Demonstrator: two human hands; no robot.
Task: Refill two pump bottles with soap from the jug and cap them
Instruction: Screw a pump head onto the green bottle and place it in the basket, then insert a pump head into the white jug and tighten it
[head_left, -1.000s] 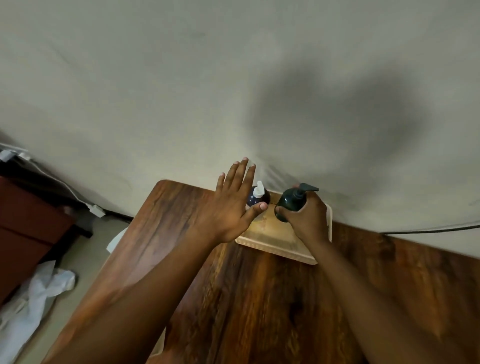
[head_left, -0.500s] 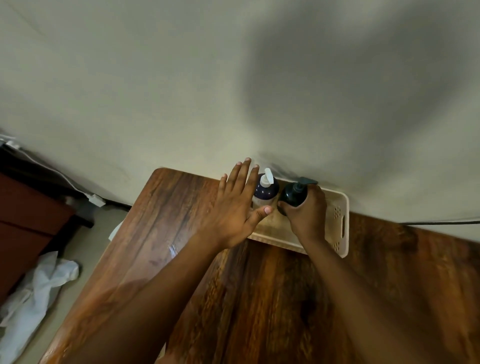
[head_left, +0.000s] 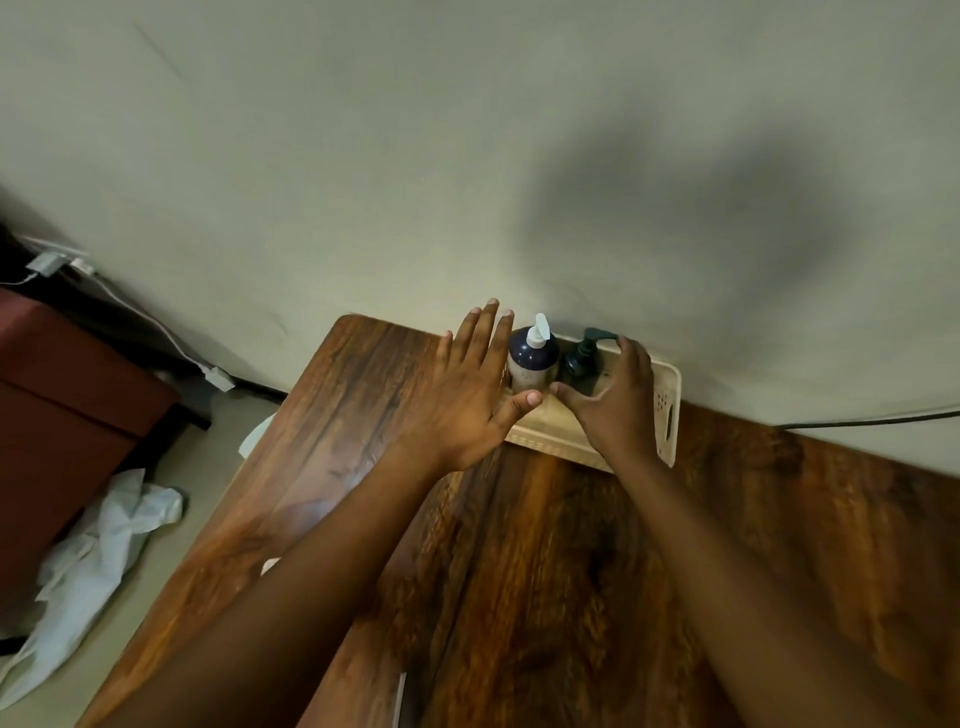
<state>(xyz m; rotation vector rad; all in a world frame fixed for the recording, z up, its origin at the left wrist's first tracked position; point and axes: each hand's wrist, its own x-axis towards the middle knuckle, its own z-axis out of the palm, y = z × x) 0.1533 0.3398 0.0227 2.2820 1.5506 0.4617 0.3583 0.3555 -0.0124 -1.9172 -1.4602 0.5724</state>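
While both bottles stand upright in the cream perforated plastic tray (head_left: 667, 410), the dark blue bottle with white pump (head_left: 531, 358) sits left of the dark green bottle with matching pump (head_left: 581, 358). Left hand (head_left: 467, 395) flat, fingers spread, holding nothing. Right hand (head_left: 615, 400) loosely open beside the green bottle; contact unclear.
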